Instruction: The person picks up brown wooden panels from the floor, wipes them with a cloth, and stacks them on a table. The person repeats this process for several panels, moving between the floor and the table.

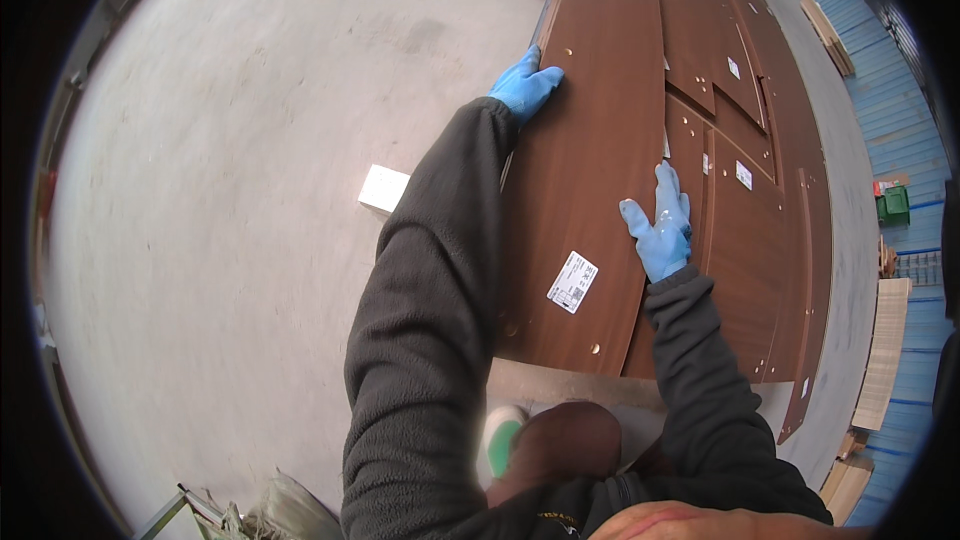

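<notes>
A long brown wood-grain panel [590, 190] lies on top of a stack of similar panels, with a white label [573, 282] stuck near its close end. My left hand [525, 87], in a blue glove, grips this panel's left edge, its thumb on the top face and its other fingers partly hidden at the side. By the right edge of the same panel is my right hand [662, 230], also gloved in blue. Its thumb and fingers are spread apart, and it holds nothing.
More brown panels [745, 250] with drilled holes and labels lie overlapped on the right. White-topped blocks [383, 188] stick out beneath the stack's left side. Boards [883, 350] and a green bin [893, 205] stand along the blue wall. A pale sack [290, 510] sits at lower left.
</notes>
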A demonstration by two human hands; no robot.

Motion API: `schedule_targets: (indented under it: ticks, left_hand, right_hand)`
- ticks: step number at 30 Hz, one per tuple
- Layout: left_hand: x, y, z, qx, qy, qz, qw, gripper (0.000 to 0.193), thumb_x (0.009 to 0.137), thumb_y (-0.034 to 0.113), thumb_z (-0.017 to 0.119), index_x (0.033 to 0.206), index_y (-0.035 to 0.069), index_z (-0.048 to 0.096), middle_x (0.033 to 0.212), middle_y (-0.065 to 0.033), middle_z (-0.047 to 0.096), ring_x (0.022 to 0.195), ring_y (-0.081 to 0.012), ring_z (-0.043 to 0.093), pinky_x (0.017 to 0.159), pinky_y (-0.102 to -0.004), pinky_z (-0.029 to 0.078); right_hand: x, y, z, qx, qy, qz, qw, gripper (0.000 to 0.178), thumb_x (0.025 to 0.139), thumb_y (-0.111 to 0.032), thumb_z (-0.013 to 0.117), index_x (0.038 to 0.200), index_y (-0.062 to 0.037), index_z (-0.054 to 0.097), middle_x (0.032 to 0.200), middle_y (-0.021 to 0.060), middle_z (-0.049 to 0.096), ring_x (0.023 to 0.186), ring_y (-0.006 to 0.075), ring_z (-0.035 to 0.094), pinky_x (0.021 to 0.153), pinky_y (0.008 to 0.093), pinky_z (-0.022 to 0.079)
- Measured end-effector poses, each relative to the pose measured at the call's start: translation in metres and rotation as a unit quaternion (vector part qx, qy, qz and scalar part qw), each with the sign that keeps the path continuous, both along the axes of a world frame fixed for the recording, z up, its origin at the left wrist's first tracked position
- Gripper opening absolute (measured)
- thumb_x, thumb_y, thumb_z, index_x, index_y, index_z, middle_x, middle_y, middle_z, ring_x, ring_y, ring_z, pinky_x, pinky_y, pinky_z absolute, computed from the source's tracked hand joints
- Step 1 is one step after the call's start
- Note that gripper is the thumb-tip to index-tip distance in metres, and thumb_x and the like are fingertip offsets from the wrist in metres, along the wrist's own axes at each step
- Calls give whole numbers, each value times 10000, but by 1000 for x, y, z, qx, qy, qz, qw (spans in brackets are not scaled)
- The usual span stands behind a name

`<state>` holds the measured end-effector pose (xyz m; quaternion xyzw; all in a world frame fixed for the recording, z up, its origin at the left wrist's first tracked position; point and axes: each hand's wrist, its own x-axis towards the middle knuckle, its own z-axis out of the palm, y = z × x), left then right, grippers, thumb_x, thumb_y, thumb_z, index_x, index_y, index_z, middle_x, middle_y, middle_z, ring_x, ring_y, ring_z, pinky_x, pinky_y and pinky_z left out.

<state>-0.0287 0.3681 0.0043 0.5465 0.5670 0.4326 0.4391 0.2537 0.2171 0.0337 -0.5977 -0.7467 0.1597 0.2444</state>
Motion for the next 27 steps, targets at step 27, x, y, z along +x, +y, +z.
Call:
schedule_targets:
  ticks: [27]
  left_hand:
    - [-29, -330, -28, 47, -268, 54, 961, 458, 1129, 264, 419, 1474, -3, 560, 1487, -155, 587, 1405, -256, 527, 1201, -366, 388]
  right_hand:
    - [22, 27, -40, 64, 58, 11, 996, 804, 917, -412, 783, 1499, 42, 465, 1571, 210, 481, 1382, 395, 456, 1176, 465, 358]
